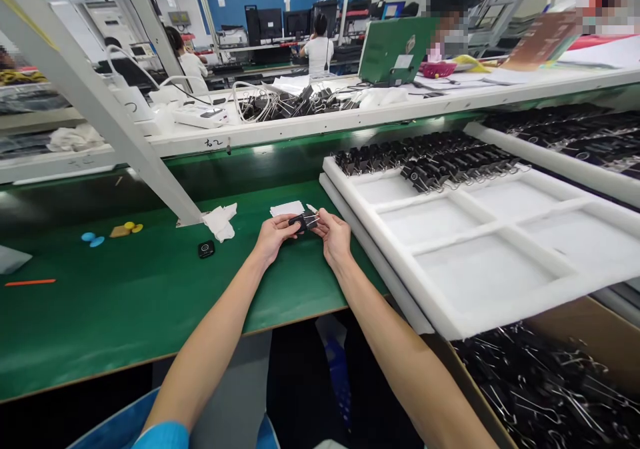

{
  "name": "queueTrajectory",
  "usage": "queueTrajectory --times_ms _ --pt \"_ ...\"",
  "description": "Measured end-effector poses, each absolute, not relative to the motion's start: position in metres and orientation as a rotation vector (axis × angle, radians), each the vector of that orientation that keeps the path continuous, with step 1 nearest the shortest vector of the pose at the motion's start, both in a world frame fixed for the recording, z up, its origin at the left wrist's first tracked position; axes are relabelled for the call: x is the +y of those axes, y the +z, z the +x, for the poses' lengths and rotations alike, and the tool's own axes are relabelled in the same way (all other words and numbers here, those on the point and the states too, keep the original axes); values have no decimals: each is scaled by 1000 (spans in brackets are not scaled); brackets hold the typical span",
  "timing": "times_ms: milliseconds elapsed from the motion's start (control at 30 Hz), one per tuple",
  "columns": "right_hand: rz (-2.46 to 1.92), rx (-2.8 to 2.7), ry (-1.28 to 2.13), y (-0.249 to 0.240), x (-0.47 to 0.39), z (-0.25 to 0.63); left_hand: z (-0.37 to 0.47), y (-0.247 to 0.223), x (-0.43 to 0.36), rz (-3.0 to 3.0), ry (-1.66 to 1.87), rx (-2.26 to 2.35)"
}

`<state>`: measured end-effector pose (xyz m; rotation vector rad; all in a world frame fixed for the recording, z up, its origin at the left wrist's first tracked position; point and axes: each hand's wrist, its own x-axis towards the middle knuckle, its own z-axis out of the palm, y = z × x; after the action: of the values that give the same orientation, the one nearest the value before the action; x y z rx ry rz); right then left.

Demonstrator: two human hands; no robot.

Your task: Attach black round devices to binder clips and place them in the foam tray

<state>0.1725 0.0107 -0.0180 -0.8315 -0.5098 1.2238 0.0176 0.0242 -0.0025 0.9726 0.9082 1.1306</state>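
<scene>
Both my hands meet over the green mat, holding a black binder clip (299, 223) with silver wire handles. My left hand (275, 237) pinches its black body from the left. On the right, the fingers of my right hand (334, 236) are closed around the handle end. A white pointed item (312, 208) sticks up by my right fingertips; whether it is held is unclear. Just behind the clip lies a folded white paper (287, 208). Left of my hands are a crumpled white tissue (221, 222) and a small black square device (205, 249).
At right, a white foam tray (420, 269) holds rows of black clips (435, 162); below it stands a carton (475, 376) of clips. A slanted white post (115, 122) rises at left. Blue and yellow discs lie far left. People sit beyond the shelf (280, 129).
</scene>
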Motion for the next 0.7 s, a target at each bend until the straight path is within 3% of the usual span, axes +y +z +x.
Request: queueTrajectory --times_ms 467,567,700 --pt "-874 -651 1191 -18 -3 167 12 -3 27 1066 1192 974" --pt "-991 -814 1270 -6 -48 176 9 3 29 988 1301 970" --pt "-1007 -1491 1648 29 -158 226 5 11 30 857 1417 943"
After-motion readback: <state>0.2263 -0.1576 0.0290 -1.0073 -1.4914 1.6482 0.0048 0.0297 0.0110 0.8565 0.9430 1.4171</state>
